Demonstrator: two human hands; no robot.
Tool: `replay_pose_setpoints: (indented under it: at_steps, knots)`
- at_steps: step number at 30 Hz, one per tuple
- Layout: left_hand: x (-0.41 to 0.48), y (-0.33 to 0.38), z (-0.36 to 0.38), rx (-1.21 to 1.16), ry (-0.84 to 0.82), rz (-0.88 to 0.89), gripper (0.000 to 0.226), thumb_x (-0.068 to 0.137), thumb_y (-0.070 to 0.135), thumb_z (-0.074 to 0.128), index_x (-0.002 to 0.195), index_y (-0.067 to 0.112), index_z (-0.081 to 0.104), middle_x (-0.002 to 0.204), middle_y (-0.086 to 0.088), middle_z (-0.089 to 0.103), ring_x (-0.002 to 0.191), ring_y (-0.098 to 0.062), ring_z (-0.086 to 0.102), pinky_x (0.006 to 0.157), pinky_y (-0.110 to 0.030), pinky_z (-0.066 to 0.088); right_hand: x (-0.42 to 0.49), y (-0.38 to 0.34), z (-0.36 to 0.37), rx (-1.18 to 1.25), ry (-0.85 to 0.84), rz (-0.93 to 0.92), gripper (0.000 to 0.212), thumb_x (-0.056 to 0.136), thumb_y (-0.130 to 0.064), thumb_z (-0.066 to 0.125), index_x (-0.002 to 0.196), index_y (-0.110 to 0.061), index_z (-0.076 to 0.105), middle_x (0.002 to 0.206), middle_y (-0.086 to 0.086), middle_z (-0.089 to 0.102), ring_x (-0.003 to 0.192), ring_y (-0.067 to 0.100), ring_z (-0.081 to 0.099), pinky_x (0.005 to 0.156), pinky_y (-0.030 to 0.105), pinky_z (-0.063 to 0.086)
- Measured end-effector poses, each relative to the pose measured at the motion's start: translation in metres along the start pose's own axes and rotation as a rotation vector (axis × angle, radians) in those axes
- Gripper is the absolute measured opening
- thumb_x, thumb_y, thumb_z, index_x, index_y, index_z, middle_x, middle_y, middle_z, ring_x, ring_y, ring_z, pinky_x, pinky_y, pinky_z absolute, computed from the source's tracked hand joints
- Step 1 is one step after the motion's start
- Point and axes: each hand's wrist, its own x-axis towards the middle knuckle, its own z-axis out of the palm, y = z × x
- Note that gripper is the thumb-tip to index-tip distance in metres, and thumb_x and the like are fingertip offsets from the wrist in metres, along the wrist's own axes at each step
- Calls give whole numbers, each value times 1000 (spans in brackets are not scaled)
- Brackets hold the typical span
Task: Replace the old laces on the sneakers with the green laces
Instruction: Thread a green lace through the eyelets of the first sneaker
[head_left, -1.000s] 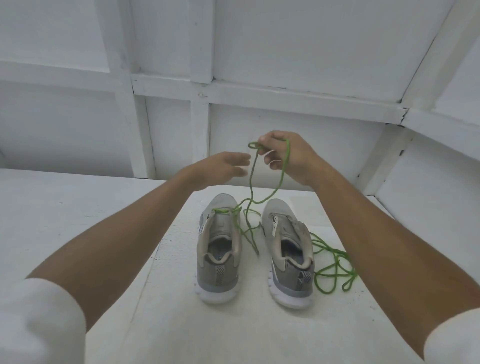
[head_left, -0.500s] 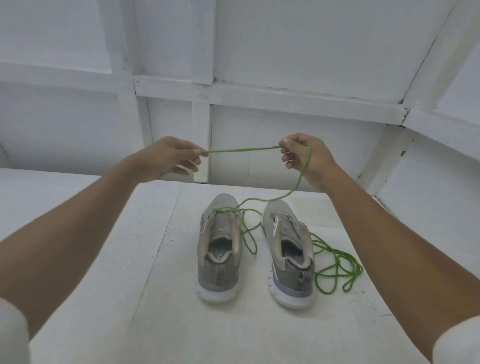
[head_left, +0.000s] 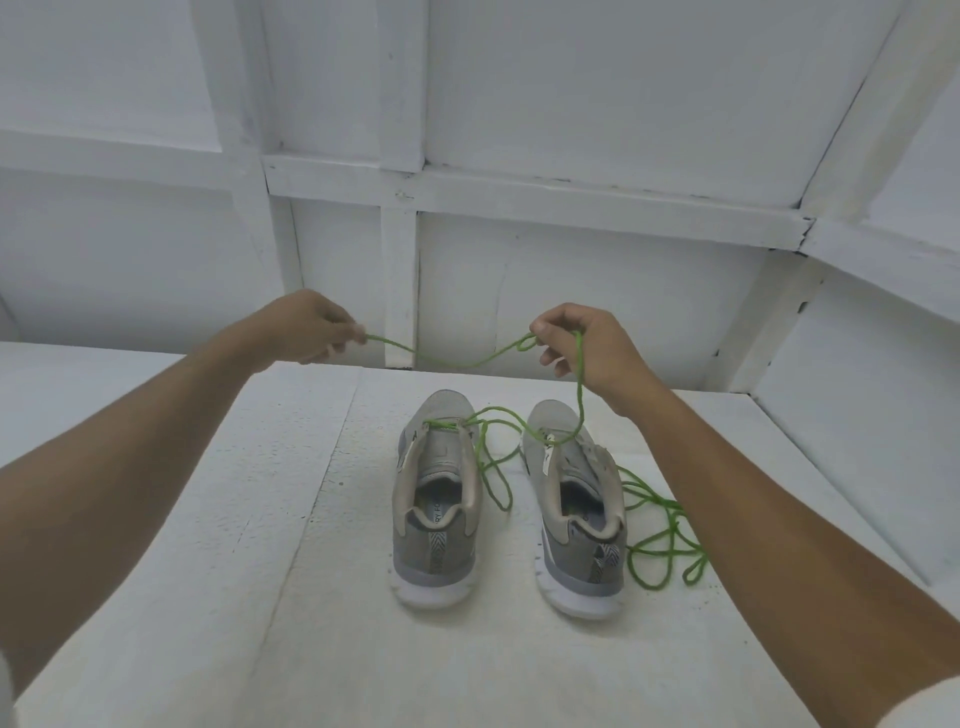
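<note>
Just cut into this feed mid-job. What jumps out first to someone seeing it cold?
The bright green lace sags in mid-air between the left hand and the right hand, each pinching it above the shoes. From the right hand it drops to the front eyelets of the left sneaker, which stands beside the right sneaker on the white table. A loose green tangle lies right of the pair.

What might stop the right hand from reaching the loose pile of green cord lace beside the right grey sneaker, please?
Probably yes: the loose green lace pile lies uncovered beside the grey sneaker, but the right hand pinches another strand.
</note>
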Motion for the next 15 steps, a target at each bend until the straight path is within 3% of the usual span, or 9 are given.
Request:
replay_pose_setpoints:
  at_steps: [5, 9, 11, 13, 15]
  knots:
    - [1, 27, 2, -93, -8, 55, 25, 100, 7, 45, 110, 13, 67, 94, 0, 72, 59, -16, 52, 54, -24, 40, -16, -18, 14, -86, -139, -59, 12, 91, -6, 63, 103, -4, 66, 88, 4, 65, 64, 12, 61, 59, 24, 53]
    - [-2, 43, 7, -92, 20, 82, 13, 99, 21, 53, 100, 10, 59, 90, 6, 75, 56, -18, 56, 48, -24, 38, -25, -24, 19, -283, -281, -30, 23, 90, 0, 60, 106, -14, 66, 100, -1, 66, 68, 9, 61, 62, 18, 51]
    - [-5, 48, 11, -47, 28, 127, 17, 97, 28, 57, 94, 12, 60, 86, 10, 75, 53, -16, 58, 49, -24, 39, -30, -25, 15, -619, -485, -7, 34, 91, -1, 56, 112, -26, 66, 113, -9, 63, 85, 7, 62, 68, 15, 46]
    - [-7, 53, 15, 17, 34, 173, 20, 93, 36, 62, 89, 16, 64, 81, 12, 75, 50, -13, 58, 55, -25, 42, -31, -25, 13, -875, -649, 29, 38, 94, -8, 55, 118, -36, 63, 128, -12, 55, 110, 10, 56, 83, 23, 41]
    - [-7, 56, 22, 66, 29, 200, 21, 88, 39, 67, 84, 19, 68, 77, 11, 74, 49, -10, 57, 58, -25, 44, -32, -25, 16, -865, -586, 50, 34, 95, -14, 55, 121, -35, 62, 128, -11, 56, 114, 12, 54, 86, 25, 41]
